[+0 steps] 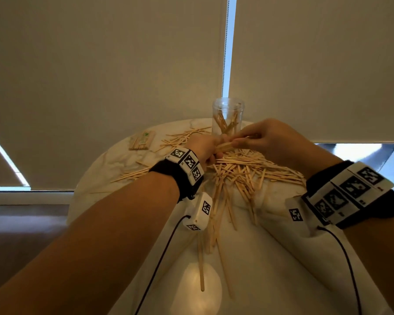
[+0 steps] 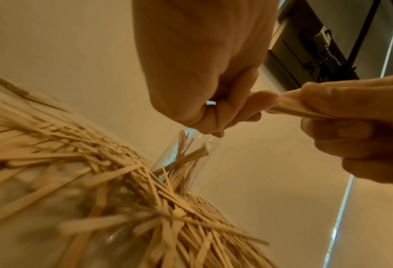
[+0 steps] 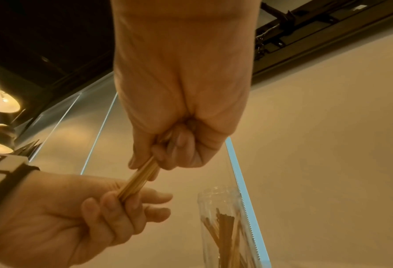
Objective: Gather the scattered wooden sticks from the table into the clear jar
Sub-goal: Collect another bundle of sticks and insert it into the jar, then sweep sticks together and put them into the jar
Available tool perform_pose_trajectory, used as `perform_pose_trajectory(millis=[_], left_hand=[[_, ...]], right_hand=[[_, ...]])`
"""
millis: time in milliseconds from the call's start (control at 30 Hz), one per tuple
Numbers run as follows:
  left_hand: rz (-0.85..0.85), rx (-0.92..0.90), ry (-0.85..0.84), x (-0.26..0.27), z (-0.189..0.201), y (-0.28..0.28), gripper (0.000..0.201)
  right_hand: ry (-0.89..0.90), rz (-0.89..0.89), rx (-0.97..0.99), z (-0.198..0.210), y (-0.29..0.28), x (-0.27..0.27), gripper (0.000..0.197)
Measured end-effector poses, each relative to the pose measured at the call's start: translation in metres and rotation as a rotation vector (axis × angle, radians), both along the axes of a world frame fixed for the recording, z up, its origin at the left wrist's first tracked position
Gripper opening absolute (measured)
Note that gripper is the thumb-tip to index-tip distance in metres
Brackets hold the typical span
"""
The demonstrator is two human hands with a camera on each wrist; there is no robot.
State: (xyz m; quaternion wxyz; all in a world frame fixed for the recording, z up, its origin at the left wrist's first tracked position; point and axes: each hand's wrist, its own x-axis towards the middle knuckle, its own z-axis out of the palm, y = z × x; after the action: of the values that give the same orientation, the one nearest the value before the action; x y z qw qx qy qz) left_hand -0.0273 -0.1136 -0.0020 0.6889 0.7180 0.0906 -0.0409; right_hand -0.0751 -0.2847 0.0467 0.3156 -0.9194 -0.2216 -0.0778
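Note:
Both hands hold one small bundle of wooden sticks [image 1: 225, 145] above the table, just in front of the clear jar [image 1: 228, 114]. My left hand [image 1: 208, 147] grips the bundle's near end, fingers curled round it [image 3: 126, 197]. My right hand [image 1: 266, 138] pinches the other end [image 3: 158, 152]; the bundle [image 2: 289, 107] runs between them. The jar stands upright and open at the table's far edge with several sticks leaning inside [image 3: 225, 232]. A thick heap of loose sticks [image 1: 243, 171] covers the table below the hands, also close up in the left wrist view [image 2: 122, 181].
The round white marbled table [image 1: 105, 169] holds more sticks fanned at the far left [image 1: 182, 137] and a flat packet of sticks [image 1: 142, 140]. Long sticks trail toward me [image 1: 200, 264]. Window blinds hang behind the jar. Black cables run from both wristbands.

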Motion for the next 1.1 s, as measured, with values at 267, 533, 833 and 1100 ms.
perform_pose_trajectory(millis=[267, 533, 833, 1100], left_hand=[[0.094, 0.018, -0.081, 0.083, 0.032, 0.01, 0.032], [-0.154, 0.404, -0.227, 0.156, 0.013, -0.001, 0.132], [-0.186, 0.314, -0.344, 0.177, -0.01, -0.005, 0.11], [-0.185, 0.278, -0.344, 0.175, -0.012, -0.005, 0.102]], right_hand=[[-0.221, -0.288, 0.102, 0.063, -0.033, 0.096, 0.02], [-0.031, -0.134, -0.48, 0.078, 0.011, 0.218, 0.023], [-0.001, -0.119, -1.07, 0.042, 0.052, 0.273, 0.031], [-0.001, -0.149, -0.881, 0.042, 0.056, 0.266, 0.063]])
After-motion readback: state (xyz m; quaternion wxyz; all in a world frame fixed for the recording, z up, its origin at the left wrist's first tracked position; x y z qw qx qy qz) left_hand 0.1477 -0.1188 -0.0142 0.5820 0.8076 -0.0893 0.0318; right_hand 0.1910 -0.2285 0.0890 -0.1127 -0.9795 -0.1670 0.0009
